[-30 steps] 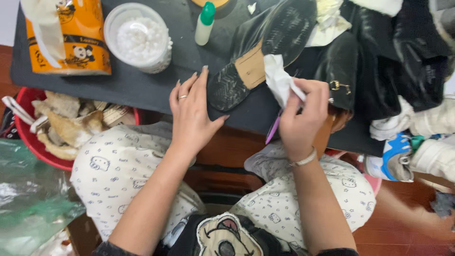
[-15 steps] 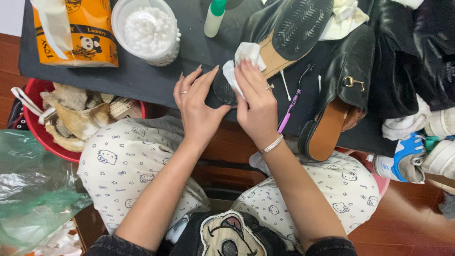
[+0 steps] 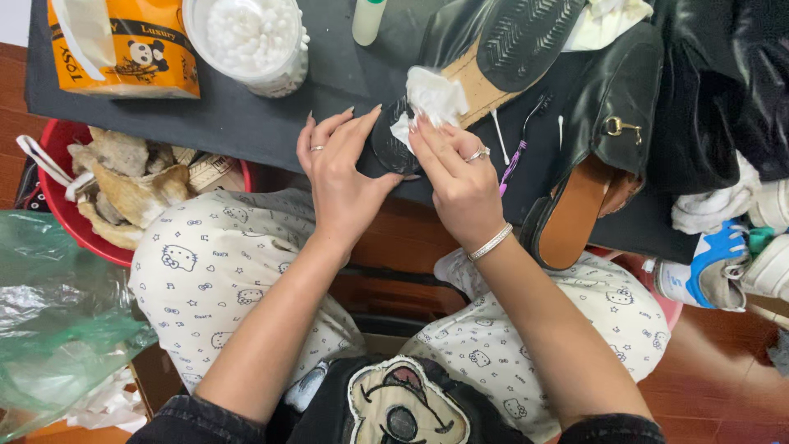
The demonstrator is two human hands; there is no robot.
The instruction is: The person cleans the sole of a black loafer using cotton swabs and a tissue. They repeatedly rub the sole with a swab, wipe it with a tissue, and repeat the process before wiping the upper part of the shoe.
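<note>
A black shoe (image 3: 493, 49) lies sole-up on the dark table (image 3: 246, 123), its heel (image 3: 386, 148) at the near edge. My left hand (image 3: 341, 177) rests flat against that heel, fingers spread, a ring on one finger. My right hand (image 3: 456, 177), with a ring and a bracelet, presses a crumpled white tissue (image 3: 431, 99) onto the tan part of the sole just above the heel. A second black shoe (image 3: 592, 173) with a tan insole and a gold buckle lies to the right.
An orange tissue pack (image 3: 123, 45), a tub of cotton swabs (image 3: 251, 37) and a green-capped bottle (image 3: 368, 18) stand at the back. A red bin (image 3: 74, 230) of used wipes and a green bag (image 3: 57, 329) sit left. A purple brush (image 3: 518, 156) and sneakers (image 3: 723, 263) lie right.
My right hand carried the white tissue leftward from the table's near edge onto the shoe's sole. My left hand stayed against the heel.
</note>
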